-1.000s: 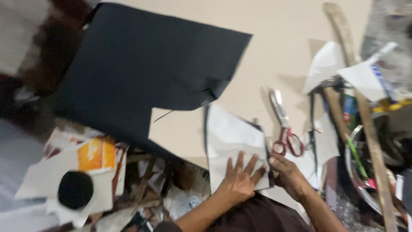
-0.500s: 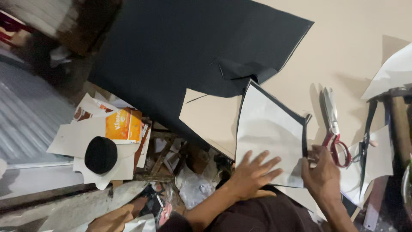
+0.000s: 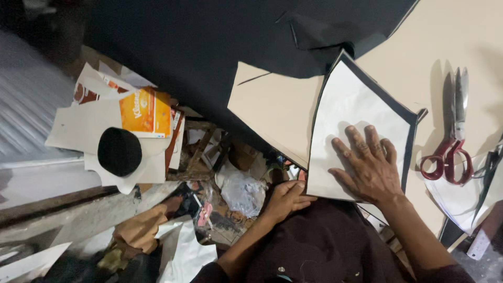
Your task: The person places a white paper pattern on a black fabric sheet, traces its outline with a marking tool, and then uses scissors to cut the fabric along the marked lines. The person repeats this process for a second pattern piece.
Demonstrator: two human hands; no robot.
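Near: my left hand [image 3: 285, 199] curled at the white pattern sheet's [image 3: 356, 126] lower corner, grip unclear | my right hand [image 3: 369, 167] flat, fingers spread, pressing it | sheet on black fabric [image 3: 209, 47], tan table [image 3: 461, 42] | right: red-handled scissors [image 3: 450, 141] lying untouched

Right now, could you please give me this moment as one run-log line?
right hand: flat on white pattern sheet | left hand: at sheet's near edge | scissors: lying untouched on table

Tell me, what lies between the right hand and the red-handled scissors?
In the head view, the white pattern's black-edged border and bare tan board separate the right hand from the scissors.
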